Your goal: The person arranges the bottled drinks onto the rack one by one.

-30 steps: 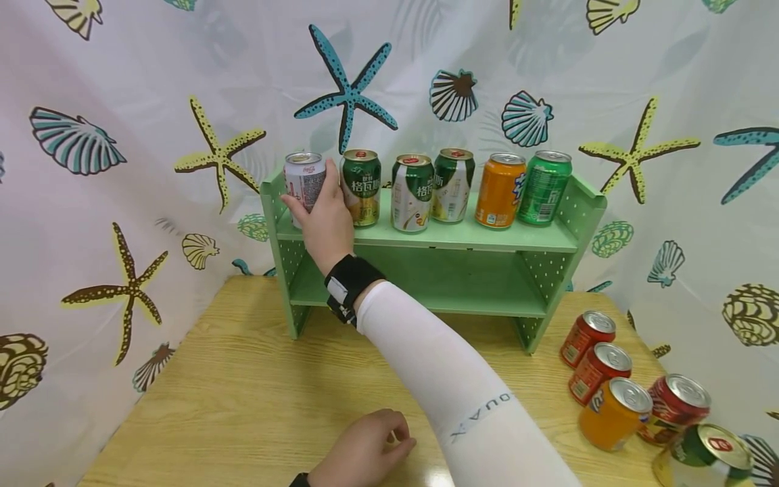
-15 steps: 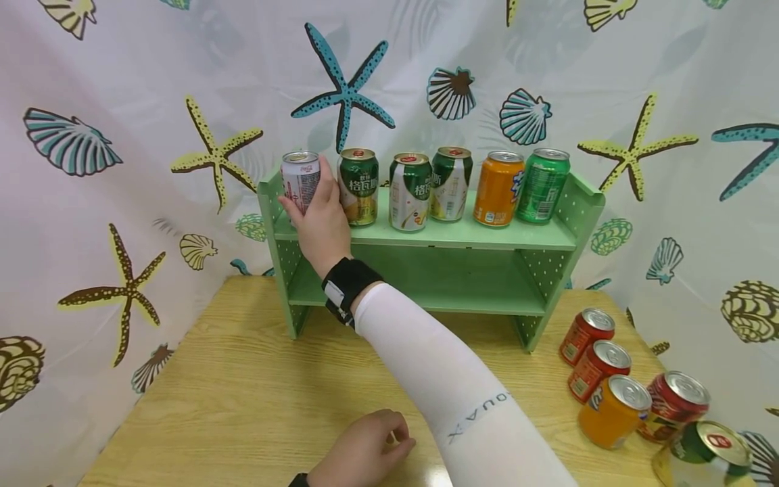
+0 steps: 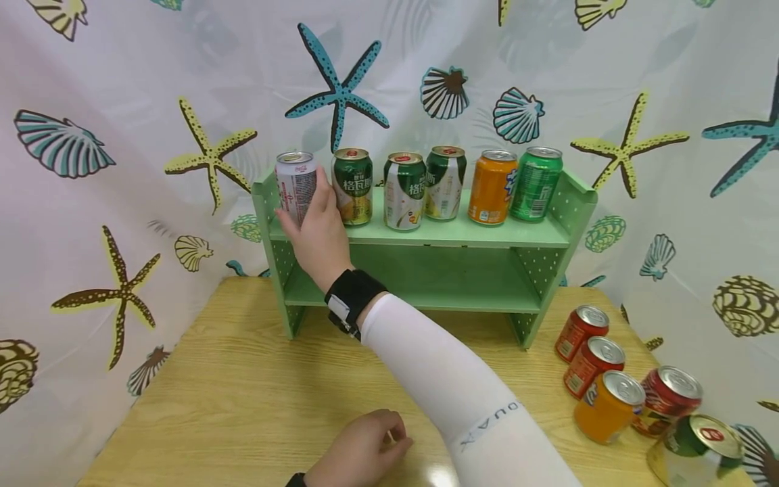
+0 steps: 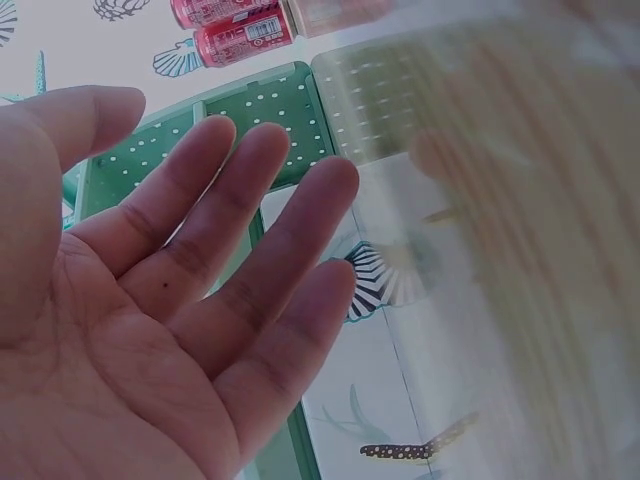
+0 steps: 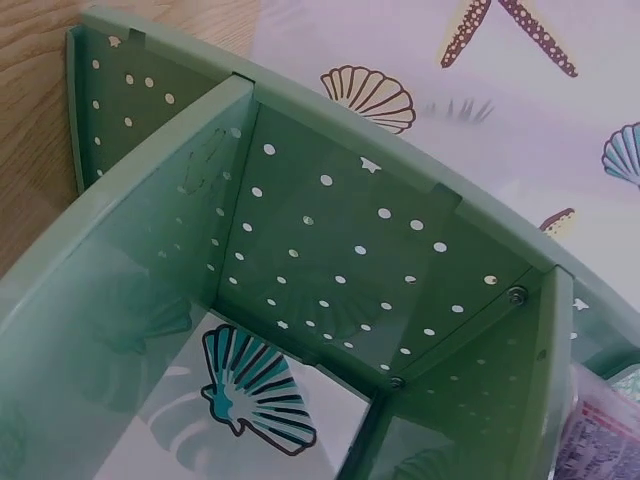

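At the left end of the green shelf's (image 3: 462, 233) top board stands a white and silver soda can (image 3: 295, 186). My right hand (image 3: 322, 237) holds it from the front, thumb at its left side and fingers along its right. The right wrist view shows a lower corner of this can (image 5: 600, 440) at its edge; the hand itself is out of that view. My left hand (image 3: 362, 446) is low at the front of the table, holding nothing. Its palm and loosely bent fingers (image 4: 260, 260) show in the left wrist view.
Along the top board stand green kvass cans (image 3: 404, 193), an orange can (image 3: 493, 189) and a green can (image 3: 537, 186). Several more cans, red (image 3: 582, 331), orange (image 3: 608, 409) and green-gold (image 3: 694, 450), stand on the table's right side. A patterned curtain (image 3: 389, 40) hangs behind.
My right hand has slid slightly down and back along the soda can, which stays at the shelf's left end. The head view has shifted a little; the left hand is still.
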Available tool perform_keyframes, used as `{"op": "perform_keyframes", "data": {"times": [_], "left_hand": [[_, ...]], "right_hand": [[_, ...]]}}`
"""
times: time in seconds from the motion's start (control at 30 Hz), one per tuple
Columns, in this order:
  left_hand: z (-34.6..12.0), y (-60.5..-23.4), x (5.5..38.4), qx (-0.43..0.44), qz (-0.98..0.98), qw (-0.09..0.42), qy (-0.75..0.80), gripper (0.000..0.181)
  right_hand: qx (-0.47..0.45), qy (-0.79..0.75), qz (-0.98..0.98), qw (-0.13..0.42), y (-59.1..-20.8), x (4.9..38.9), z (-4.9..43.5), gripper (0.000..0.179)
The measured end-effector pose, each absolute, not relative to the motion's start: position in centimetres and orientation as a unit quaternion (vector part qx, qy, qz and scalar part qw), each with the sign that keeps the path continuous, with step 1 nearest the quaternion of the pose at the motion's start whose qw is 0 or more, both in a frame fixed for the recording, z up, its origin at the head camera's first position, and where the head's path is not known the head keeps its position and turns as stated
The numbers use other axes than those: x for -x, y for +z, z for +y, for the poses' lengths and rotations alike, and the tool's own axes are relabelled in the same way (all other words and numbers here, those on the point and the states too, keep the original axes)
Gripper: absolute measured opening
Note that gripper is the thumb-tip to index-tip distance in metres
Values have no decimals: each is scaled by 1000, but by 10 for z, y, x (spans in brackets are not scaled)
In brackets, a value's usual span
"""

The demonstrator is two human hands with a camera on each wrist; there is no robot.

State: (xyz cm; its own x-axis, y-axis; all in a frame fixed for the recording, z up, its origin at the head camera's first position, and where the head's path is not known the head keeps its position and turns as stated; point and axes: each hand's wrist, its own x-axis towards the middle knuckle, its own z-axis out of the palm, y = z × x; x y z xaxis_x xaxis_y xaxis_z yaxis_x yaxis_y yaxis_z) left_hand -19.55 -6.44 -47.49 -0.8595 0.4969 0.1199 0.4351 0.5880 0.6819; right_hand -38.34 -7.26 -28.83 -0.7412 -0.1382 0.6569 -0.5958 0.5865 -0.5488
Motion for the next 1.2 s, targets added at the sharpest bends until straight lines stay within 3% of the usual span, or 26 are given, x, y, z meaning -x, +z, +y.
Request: {"op": "perform_keyframes", "data": {"times": [0.47,0.93,1.2], "left_hand": [[-63,-476,198,-243,888,89,380,17],[-63,-474,198,-242,890,78,378,16],[-61,-475,199,-240,890,76,381,15]], "right_hand": [[-236,416,-838,262,-291,360,-49,77],[-264,423,-806,317,-299,333,-4,40],[-261,438,-796,326,-315,317,23,31]]}}
